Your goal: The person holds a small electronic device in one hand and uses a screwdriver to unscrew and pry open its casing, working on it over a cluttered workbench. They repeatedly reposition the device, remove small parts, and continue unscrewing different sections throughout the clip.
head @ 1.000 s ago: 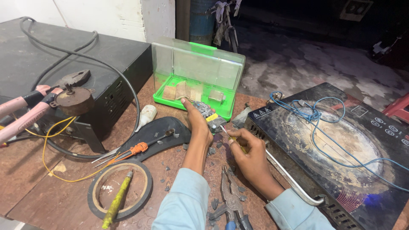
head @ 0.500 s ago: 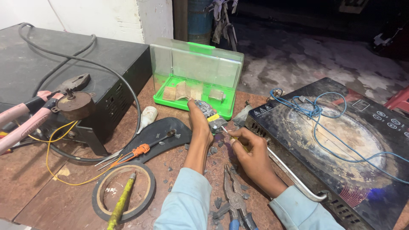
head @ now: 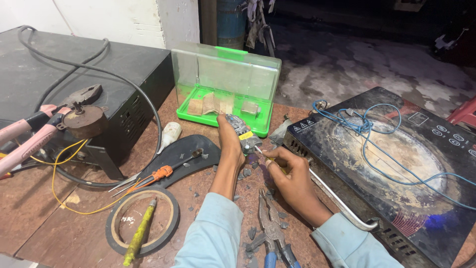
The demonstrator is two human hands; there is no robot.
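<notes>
While the left hand (head: 232, 141) keeps a closed grip on the small component (head: 241, 133), held above the tabletop (head: 59, 223) near the green box (head: 225, 94), the right hand (head: 290, 171) pinches a thin tool (head: 263, 153), its tip now closer to the component.

Both hands (head: 258, 154) marginally shifted

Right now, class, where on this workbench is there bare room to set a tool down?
Bare brown table lies at the near left, bordered by the tape ring and yellow wire. It is crowded around both hands, with grey chips and pliers.
</notes>
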